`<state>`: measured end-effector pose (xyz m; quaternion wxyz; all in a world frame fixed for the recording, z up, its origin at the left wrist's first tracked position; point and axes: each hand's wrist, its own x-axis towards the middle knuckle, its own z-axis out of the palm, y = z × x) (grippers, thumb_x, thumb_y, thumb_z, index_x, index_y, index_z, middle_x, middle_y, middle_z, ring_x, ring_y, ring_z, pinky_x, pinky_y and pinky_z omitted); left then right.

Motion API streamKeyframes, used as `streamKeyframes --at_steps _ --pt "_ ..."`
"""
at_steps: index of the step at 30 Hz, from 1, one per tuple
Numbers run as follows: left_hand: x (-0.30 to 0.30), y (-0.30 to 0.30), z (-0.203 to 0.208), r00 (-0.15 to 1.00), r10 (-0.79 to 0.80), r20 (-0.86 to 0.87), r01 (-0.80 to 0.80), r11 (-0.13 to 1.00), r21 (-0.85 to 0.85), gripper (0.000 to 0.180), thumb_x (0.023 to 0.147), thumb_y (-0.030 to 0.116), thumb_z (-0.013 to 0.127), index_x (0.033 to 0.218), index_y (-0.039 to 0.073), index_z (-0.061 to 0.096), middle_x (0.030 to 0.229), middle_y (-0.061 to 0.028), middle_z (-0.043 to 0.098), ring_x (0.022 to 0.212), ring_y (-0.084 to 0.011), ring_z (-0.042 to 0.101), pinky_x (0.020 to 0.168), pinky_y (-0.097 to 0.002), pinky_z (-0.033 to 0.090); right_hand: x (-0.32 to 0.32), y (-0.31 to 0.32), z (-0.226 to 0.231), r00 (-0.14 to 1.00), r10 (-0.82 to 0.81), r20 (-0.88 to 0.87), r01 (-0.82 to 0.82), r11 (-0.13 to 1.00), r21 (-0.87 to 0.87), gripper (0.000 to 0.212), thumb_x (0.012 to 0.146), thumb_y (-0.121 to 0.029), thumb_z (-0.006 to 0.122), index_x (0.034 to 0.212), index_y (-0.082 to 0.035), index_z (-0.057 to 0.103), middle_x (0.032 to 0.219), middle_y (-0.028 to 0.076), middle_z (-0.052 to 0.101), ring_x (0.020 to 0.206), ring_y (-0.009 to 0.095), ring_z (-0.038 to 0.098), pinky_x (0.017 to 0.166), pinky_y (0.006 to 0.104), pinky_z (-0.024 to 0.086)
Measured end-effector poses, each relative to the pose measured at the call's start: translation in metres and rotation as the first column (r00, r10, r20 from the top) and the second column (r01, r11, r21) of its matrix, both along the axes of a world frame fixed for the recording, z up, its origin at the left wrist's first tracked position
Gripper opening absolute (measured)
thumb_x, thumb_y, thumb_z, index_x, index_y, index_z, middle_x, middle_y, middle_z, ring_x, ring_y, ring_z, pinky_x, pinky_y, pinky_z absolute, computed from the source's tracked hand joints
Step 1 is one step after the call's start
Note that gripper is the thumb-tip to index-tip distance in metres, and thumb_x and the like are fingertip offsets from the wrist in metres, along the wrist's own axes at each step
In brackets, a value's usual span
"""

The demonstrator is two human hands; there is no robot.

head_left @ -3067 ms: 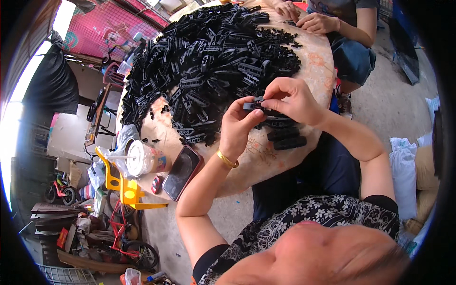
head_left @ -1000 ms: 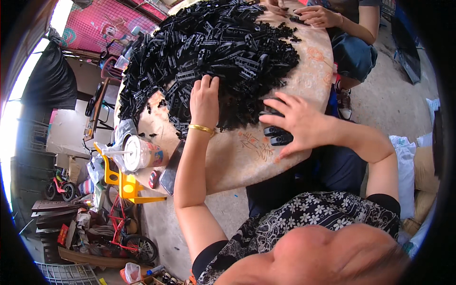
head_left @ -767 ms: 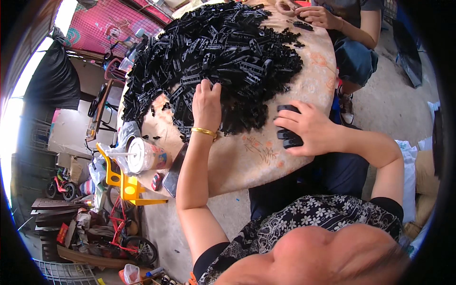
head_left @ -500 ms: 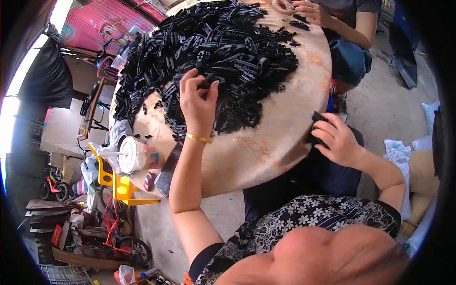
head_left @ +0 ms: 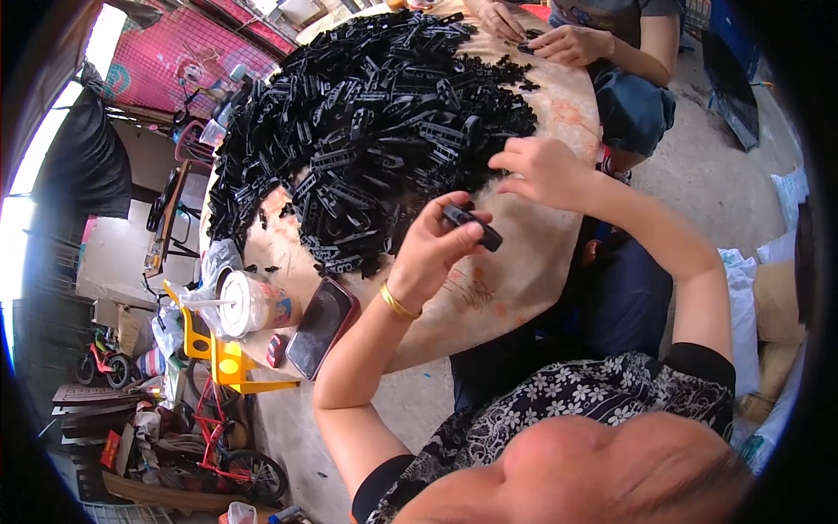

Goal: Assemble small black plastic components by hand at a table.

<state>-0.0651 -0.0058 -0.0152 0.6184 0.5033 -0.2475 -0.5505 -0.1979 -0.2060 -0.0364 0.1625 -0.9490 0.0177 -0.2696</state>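
My left hand [head_left: 434, 249] is closed around a long black plastic part [head_left: 472, 227], gripped between thumb and fingers above the near side of the round table. To its right, my right hand [head_left: 552, 173] reaches in over the right edge of the pile, where small black pieces [head_left: 515, 118] lie. Its thumb and forefinger are a little apart and nothing shows between them. A big heap of black plastic parts [head_left: 349, 131] covers much of the table [head_left: 559, 253], which has a pale patterned cover.
On the table's left stand a lidded drink cup [head_left: 244, 304] with a straw and a dark phone [head_left: 321, 330]. A yellow plastic stool [head_left: 229, 362] sits beside the table. Across from me, another person's hands [head_left: 572, 44] handle small black pieces. White sacks [head_left: 738, 288] stand at right.
My left hand has come off the heap toward me and now holds a black part. The right hand has moved from the table's right edge up to the pile, without the dark piece it held.
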Motion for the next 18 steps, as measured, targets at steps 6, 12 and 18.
streamKeyframes --at_steps 6,12,18 --pt "0.001 0.003 -0.010 0.991 -0.076 0.107 0.082 0.996 -0.045 0.051 0.082 -0.003 0.066 0.128 0.001 0.043 0.117 -0.0165 0.059 0.099 -0.0184 0.060 0.085 -0.0298 0.051 0.022 -0.007 -0.013 0.992 -0.087 -0.090 0.074 0.987 -0.140 0.015 0.077 -0.015 0.067 0.086 -0.004 0.063 0.082 0.011 0.062 0.081 0.029 0.060 0.071 0.0384 0.049" --pt "-0.001 0.002 -0.018 1.000 -0.019 0.011 0.020 0.998 -0.062 0.035 0.086 -0.004 0.060 0.118 0.004 0.048 0.117 -0.0154 0.059 0.102 -0.0187 0.061 0.090 -0.0313 0.052 0.011 0.002 0.003 0.967 -0.027 0.253 0.025 1.000 0.009 0.009 0.075 -0.007 0.068 0.083 -0.004 0.066 0.081 0.010 0.066 0.076 0.028 0.062 0.066 0.0353 0.050" --pt "0.001 0.002 -0.018 0.998 0.023 0.051 -0.020 0.998 -0.067 0.035 0.087 -0.002 0.061 0.119 0.003 0.047 0.108 -0.0116 0.061 0.096 -0.0174 0.063 0.089 -0.0317 0.053 0.002 0.041 0.015 0.912 0.228 0.340 -0.306 0.932 0.195 0.014 0.072 -0.002 0.069 0.085 -0.004 0.066 0.081 0.010 0.066 0.074 0.028 0.063 0.063 0.0352 0.050"
